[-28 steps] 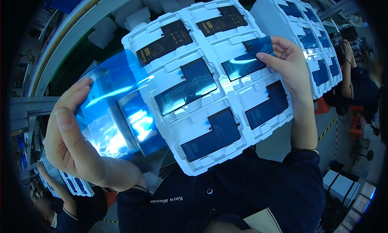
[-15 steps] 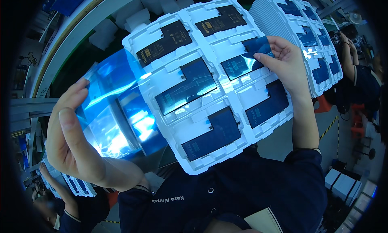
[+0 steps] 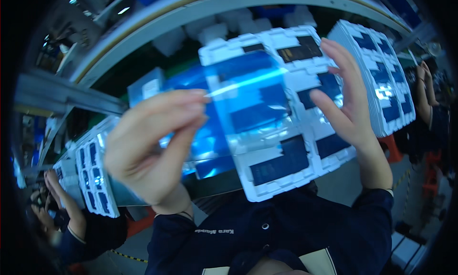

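Observation:
My left hand (image 3: 155, 146) is blurred, with thumb and fingers pinched together on the edge of a clear blue film (image 3: 250, 91). The film spreads over the left half of a white plastic tray (image 3: 260, 191), and batteries show through it. My right hand (image 3: 350, 100) is over the tray's right side, thumb and fingers apart, holding nothing. Flat black phone batteries lie in the tray's recesses, among them a bare one (image 3: 300, 49) at the far right and another (image 3: 281, 161) at the near side. Some batteries carry a bluish film.
More blue film (image 3: 210, 165) lies left of the tray. A stack of filled white trays (image 3: 377, 100) stands at right, another tray of batteries (image 3: 98, 172) at left. White foam blocks (image 3: 212, 34) line the back below a shelf edge (image 3: 191, 7). Other people work at both sides.
My left hand has moved right, bringing the blue film over the tray. My right hand has let go of the film on a right-hand battery and opened. The view has shifted.

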A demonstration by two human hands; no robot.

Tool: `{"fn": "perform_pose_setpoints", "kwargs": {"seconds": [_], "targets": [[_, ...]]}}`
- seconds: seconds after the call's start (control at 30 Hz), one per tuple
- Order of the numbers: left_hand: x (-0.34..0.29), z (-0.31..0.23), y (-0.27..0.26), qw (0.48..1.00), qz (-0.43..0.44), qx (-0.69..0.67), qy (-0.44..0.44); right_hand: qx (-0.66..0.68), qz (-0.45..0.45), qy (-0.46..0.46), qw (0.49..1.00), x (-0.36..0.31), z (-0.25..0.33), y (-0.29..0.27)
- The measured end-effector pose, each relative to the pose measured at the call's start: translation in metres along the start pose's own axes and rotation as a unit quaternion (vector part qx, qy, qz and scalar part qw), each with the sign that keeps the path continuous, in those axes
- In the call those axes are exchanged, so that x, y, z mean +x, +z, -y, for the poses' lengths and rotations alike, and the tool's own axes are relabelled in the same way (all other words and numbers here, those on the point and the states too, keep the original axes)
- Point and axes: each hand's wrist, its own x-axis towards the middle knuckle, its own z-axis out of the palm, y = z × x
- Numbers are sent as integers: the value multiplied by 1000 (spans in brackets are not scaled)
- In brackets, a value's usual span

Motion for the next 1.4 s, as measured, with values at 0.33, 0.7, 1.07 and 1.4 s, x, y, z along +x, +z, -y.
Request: {"fn": "perform_pose_setpoints", "kwargs": {"seconds": [0.33, 0.7, 1.07, 1.4], "targets": [[7, -9, -13, 994, -82, -15, -75, 411, 136, 47, 900, 63, 59, 44], [12, 7, 1, 971, -46, -122, -199, 423, 89, 126, 893, 51, 42, 59], [16, 43, -5, 964, 63, 33, -258, 481, 37, 259, 837, 59, 6, 64], [5, 91, -38, 903, 364, 3, -228, 365, 51, 328, 870, 79, -39, 75]]}}
